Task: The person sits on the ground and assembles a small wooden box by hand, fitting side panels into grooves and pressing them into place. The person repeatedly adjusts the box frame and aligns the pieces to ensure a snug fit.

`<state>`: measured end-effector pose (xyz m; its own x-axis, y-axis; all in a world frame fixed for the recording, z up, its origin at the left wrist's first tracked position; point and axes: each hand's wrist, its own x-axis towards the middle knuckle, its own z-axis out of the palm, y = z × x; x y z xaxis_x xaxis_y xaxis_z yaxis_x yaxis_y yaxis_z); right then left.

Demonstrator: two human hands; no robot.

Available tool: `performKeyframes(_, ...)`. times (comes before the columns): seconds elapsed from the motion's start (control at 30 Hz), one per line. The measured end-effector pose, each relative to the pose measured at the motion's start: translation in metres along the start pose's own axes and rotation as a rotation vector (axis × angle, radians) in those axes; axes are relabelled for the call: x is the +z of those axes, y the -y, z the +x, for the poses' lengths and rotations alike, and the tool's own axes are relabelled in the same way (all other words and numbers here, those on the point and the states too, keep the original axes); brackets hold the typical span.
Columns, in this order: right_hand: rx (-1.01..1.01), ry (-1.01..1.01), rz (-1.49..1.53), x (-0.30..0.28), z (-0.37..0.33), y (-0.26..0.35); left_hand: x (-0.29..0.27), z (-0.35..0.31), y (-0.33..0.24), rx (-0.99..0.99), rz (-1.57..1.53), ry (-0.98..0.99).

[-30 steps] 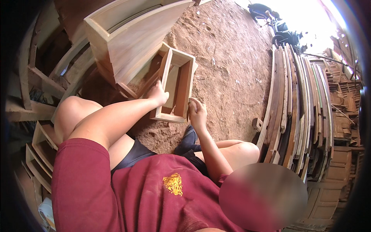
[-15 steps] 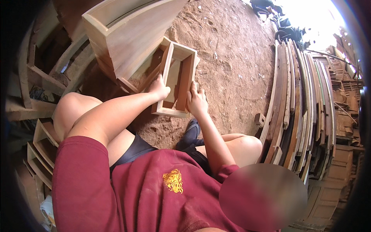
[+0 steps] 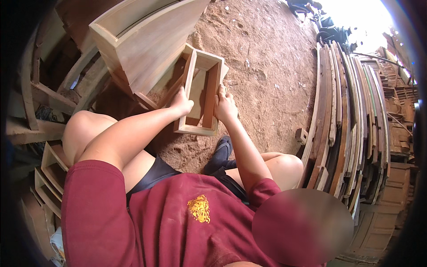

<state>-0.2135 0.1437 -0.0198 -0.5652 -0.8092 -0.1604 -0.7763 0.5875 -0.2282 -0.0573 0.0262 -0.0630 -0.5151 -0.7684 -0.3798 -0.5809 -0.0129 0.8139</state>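
A small open wooden box like a drawer [image 3: 200, 130], pale along its rims and reddish-brown on an inner side, stands slightly tilted in front of me. My left hand [image 3: 181, 104] grips its left wall, with the fingers partly hidden behind the wood. Against the right wall my right hand [image 3: 226, 107] is closed, its fingers bent along the outer face. Just beyond my left hand is a larger wooden cabinet [image 3: 151, 49], leaning at an angle. Wood parts under and behind the box show only in part.
Long planks [image 3: 331, 115] are stacked at the right, beside brown panelled boards [image 3: 393, 182]. Wooden frames [image 3: 53, 95] crowd the left, with small wooden boxes [image 3: 50, 180] by my knee. Dusty brown ground [image 3: 267, 80] spreads ahead. A small wood block [image 3: 302, 135] lies near the planks.
The view has shifted slightly. My right hand has moved a little up along the box's right wall, and its fingers are more bent. The left hand keeps its grip.
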Motion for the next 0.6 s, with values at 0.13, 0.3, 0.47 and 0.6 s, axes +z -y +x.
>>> performKeyframes(0.13,-0.003,0.069,-0.048,0.001,-0.030,0.006,-0.002,0.000,0.009,-0.001,0.015,-0.020)
performKeyframes(0.3,-0.043,0.057,-0.128,0.011,-0.039,-0.002,-0.004,0.002,0.009,0.001,0.043,0.012)
performKeyframes(0.47,0.024,0.077,-0.028,-0.006,0.023,0.004,0.002,0.003,0.000,-0.013,0.050,-0.010)
performKeyframes(0.6,-0.006,0.109,-0.016,-0.004,-0.010,0.010,0.008,0.012,0.010,-0.140,0.060,-0.089)
